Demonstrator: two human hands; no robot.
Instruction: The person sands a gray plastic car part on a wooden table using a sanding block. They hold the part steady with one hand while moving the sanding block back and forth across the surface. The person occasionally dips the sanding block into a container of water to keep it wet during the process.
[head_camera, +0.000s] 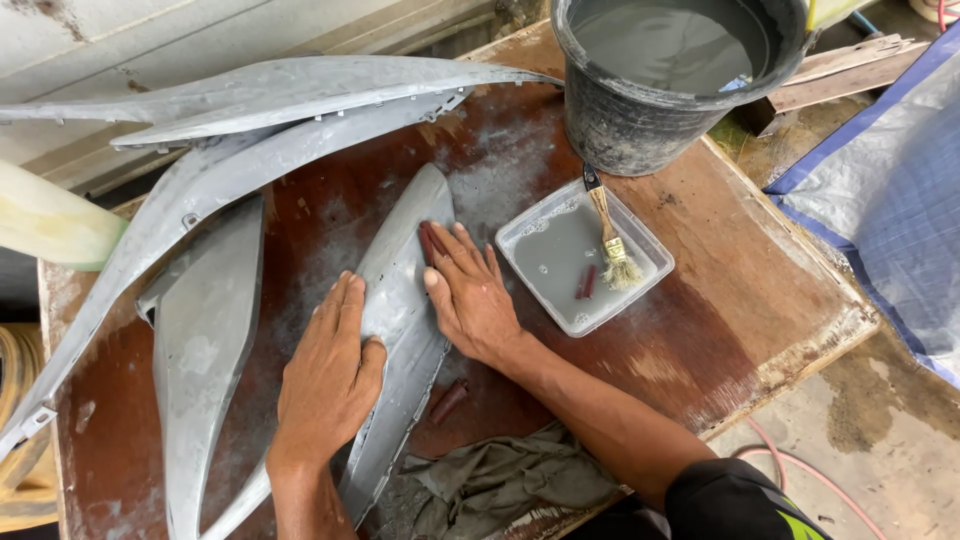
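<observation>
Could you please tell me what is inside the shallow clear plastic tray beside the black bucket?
The tray holds cloudy grey water, a small brush with pale bristles resting across it, and a dark reddish piece lying in the water. The murky water hides the tray's bottom.

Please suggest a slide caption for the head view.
Left hand steadies a grey panel; right hand presses a reddish pad.

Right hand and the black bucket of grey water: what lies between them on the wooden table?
In the head view, a clear shallow plastic tray of grey water lies between the right hand and the black bucket, holding a small paintbrush.
</observation>
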